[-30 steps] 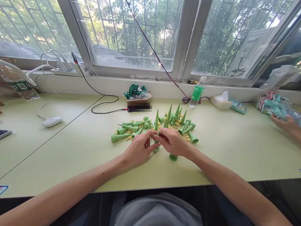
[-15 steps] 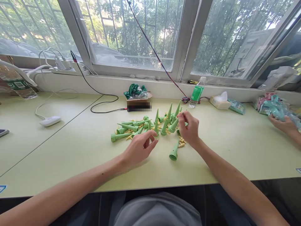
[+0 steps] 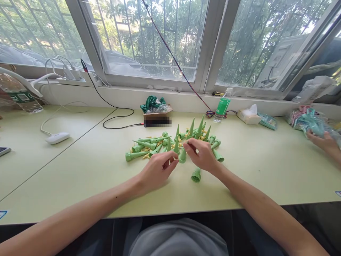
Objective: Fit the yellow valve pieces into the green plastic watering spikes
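Observation:
A green cone-shaped plastic spike with a wide ribbed base is between my hands, its narrow end up. My right hand pinches it near the tip, fingers closed. My left hand has its thumb and forefinger drawn together at the left edge of the base; the exact contact is partly hidden. Behind them several green spikes stand upright, such as a tall spike. More lie on their sides at the left, including a lying spike, with small yellow pieces among them. A single spike lies below my right hand, its hollow base toward me.
At the back stand a cardboard box with green plastic, a water bottle and a tissue box. A white mouse-like device lies left. At the right, another person's hand touches plastic-wrapped items.
My right hand has moved left and toward me, bringing the spike to my left hand. My left thumb and forefinger have drawn slightly closer. Spikes formerly behind my right hand now show.

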`<state>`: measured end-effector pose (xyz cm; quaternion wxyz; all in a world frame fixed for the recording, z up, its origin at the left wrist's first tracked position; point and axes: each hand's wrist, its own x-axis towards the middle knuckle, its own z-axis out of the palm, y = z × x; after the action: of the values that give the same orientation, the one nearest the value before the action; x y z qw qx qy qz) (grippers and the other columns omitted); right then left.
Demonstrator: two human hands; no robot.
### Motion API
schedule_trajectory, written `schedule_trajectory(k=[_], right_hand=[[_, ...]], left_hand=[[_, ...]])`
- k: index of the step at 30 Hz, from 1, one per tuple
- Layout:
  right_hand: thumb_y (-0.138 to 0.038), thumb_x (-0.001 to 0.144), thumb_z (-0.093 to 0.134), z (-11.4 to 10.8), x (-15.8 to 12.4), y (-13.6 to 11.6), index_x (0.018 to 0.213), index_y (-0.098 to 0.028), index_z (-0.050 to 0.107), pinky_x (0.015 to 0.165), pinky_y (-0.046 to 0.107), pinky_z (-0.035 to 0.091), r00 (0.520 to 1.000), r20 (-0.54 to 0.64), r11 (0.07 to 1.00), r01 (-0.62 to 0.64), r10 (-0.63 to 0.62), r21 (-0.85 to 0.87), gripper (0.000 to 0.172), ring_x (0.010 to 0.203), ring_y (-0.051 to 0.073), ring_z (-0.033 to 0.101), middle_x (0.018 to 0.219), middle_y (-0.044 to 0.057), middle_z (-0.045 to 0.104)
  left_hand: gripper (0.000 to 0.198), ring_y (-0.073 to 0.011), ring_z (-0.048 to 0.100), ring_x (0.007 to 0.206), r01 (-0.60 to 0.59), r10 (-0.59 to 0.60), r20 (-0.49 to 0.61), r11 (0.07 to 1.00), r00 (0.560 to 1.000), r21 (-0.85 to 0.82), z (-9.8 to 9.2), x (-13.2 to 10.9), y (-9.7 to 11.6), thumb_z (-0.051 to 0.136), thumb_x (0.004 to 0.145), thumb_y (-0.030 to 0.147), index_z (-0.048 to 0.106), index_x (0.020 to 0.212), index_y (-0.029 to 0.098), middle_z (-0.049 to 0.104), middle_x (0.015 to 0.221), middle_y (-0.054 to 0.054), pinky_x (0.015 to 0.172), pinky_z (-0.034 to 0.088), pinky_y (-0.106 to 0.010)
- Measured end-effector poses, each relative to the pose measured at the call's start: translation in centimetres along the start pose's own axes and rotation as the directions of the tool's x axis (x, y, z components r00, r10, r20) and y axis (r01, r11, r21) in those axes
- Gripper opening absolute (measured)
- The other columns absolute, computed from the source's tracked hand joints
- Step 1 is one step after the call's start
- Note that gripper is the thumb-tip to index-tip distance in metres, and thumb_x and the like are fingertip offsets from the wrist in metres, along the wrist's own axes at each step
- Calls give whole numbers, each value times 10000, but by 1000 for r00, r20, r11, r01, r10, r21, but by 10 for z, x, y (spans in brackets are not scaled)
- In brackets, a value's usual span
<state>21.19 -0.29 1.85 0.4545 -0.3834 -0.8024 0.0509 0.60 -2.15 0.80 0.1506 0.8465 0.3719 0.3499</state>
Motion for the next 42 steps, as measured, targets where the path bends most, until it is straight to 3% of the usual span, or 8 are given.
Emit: schedule_trajectory(k=[6,12,15,18,21,28,36,42], right_hand=[[-415,1036,420,5,1,7,689,-219,405,553,253,333,998,62,1000,4,-4,-5,399,533,118,369,595,-30,418],[-409,1035,435,7,1,13,697,-218,421,588,262,342,998,53,1000,-21,20,12,389,576,135,399,627,-17,443],[-416,1034,445,7,1,15,697,-215,447,597,264,350,998,51,999,-41,41,8,393,587,141,414,635,-10,460],[-425,1029,463,8,0,17,712,-207,499,608,265,362,997,50,998,-58,58,1,387,600,144,449,648,-1,503],[-446,1016,493,9,0,17,773,-195,567,605,259,365,996,44,997,-82,82,1,357,593,139,466,656,0,539],[-431,1021,479,5,2,14,940,-180,621,543,225,345,991,-63,993,-116,118,35,300,490,99,410,573,-53,477],[-407,1036,424,-8,7,21,833,-186,593,549,216,358,958,-263,990,-135,117,-48,345,489,99,449,565,-44,490],[-411,1030,403,-13,11,35,733,-186,568,546,226,334,955,-271,979,-159,119,-131,407,473,104,412,522,-44,452]], left_hand=[[160,-97,456,517,-32,32,-15,999,999,5,0,-1,1,524,937,188,652,840,193,621,645,20,538,385,-235],[127,-96,473,521,-31,32,-52,999,998,27,1,-1,-4,553,911,186,633,813,200,622,646,28,538,387,-227],[64,-96,468,508,-1,11,-119,996,993,88,-1,1,-8,586,889,201,628,842,202,631,651,34,552,395,-232],[60,-128,564,595,57,-22,-172,978,985,199,-5,5,-12,587,889,209,631,930,207,680,751,10,598,417,-251],[99,-189,653,740,111,-64,-145,932,987,346,-8,7,-14,584,882,208,630,970,209,707,887,-26,619,420,-276],[164,-223,665,725,194,-221,-17,813,975,549,-10,9,-12,552,904,257,632,1035,201,677,1042,-74,555,382,-297],[192,-242,677,795,190,-235,29,848,972,496,-9,10,-12,527,899,197,609,1072,178,655,1085,-108,635,445,-318],[181,-247,667,768,196,-224,16,882,974,429,-9,7,-14,504,908,227,580,1069,195,653,1042,-103,655,453,-331]])
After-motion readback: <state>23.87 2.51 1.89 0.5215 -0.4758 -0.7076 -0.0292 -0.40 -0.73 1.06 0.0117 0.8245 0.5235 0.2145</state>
